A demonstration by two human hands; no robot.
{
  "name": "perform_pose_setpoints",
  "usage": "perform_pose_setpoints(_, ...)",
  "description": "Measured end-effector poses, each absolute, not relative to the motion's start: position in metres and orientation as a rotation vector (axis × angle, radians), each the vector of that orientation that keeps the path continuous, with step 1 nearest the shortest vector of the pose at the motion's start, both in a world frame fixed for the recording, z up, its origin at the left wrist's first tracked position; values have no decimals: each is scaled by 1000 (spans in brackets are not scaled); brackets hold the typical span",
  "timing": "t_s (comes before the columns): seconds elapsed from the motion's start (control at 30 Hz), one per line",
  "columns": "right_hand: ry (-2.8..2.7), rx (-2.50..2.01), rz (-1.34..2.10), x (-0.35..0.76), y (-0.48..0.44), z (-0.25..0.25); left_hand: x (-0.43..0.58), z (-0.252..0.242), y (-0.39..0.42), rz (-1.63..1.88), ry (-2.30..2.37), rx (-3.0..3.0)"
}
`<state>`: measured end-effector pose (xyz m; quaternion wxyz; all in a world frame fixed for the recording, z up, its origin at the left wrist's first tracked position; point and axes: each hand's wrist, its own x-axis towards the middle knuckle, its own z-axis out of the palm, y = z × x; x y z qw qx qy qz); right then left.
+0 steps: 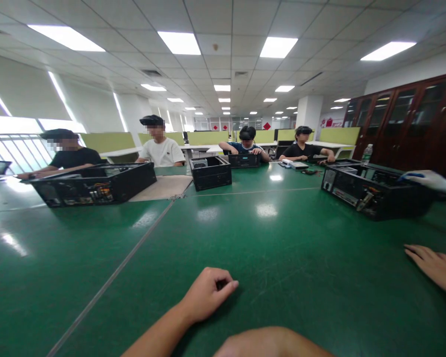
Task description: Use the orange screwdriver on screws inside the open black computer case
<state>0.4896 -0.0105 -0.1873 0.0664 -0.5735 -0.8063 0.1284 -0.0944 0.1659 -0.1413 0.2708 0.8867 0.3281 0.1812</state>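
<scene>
My left hand rests on the green table, its fingers curled into a loose fist with the thumb along the side. A small dark gap shows inside the curl, and no object is visible in it. Along the bottom edge lies my right hand, seen only as its back and wrist. Its fingers are hidden or cut off by the frame. Neither hand touches any of the computer cases; the nearest ones stand farther back on the table.
Open black computer cases stand at left, centre and right. A co-worker's white-gloved hand reaches into the right one. Another person's bare hand lies at the right edge. Several people sit opposite; a bottle stands behind.
</scene>
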Motion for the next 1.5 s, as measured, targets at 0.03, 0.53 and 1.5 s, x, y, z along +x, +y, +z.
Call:
perform_pose_setpoints(0.03,-2384,-1701,356,490,-11,-187,-95,-142,166,487,879,2391)
perform_pose_setpoints(0.53,-2265,-1666,439,511,-12,-205,-93,-135,162,479,897,2392)
perform_pose_setpoints(1.5,-2201,-1418,155,497,-7,-198,-93,-134,160,467,932,2406)
